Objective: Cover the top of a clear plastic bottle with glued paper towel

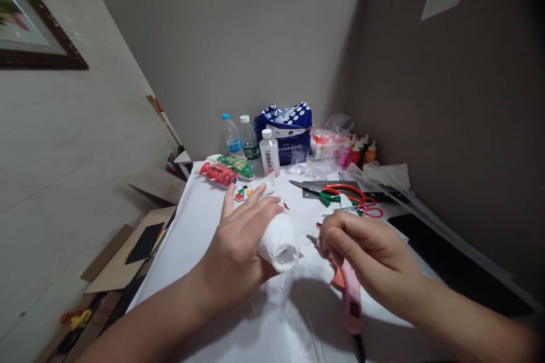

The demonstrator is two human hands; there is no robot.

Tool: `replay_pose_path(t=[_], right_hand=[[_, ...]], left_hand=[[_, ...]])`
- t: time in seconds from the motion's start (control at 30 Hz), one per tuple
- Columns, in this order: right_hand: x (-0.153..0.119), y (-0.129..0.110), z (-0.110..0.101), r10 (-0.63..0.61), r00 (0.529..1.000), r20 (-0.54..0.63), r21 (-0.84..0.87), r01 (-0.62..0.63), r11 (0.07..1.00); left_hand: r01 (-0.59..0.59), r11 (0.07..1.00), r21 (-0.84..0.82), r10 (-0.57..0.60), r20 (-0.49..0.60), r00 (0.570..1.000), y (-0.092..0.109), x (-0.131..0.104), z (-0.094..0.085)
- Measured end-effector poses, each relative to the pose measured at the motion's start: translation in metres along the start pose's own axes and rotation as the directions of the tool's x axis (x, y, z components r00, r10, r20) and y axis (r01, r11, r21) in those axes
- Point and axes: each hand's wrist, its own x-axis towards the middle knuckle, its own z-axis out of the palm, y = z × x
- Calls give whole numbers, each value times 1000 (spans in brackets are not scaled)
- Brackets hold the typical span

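Observation:
My left hand (242, 241) is wrapped around a white paper-covered cylinder, like a wrapped bottle (276, 241), its open round end tilted toward me. My right hand (361, 247) is closed, thumb against curled fingers, to the right of the cylinder. What those fingers hold, if anything, is hidden. Beneath that hand lies a pink hot glue gun (351, 300) with an orange trigger, its metal tip pointing left and its cord running toward me. Past the left fingertips is a small colourful cut-out figure (243, 192) on the table.
Large orange-handled scissors (344, 188) and small red-handled scissors (372, 211) lie beyond my right hand. Red (218, 173) and green clay-like packets, several bottles (269, 153), a blue bag (287, 130) and paint bottles (369, 153) line the back. Grey panels (238, 57) enclose the white table (179, 261).

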Motion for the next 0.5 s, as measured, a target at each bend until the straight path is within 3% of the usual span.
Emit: replay_pose_path(t=[0.07,0.17,0.3,0.43,0.5], right_hand=[[0,7,-4,70,997,13,-22,-70,997],[-7,19,-1,109,979,171,-210,-72,975],[-28,32,27,172,872,458,-527,111,843],[-27,44,50,248,800,547,-721,299,625],[-18,49,54,254,770,586,-728,362,583]], left_hand=[[22,999,40,-17,-109,994,-2,0,-6],[108,985,132,-74,-234,969,-3,1,-17],[220,942,254,-142,-294,945,-1,3,-32],[284,898,336,-160,-353,922,3,7,-39],[315,873,371,-166,-381,909,4,6,-41]])
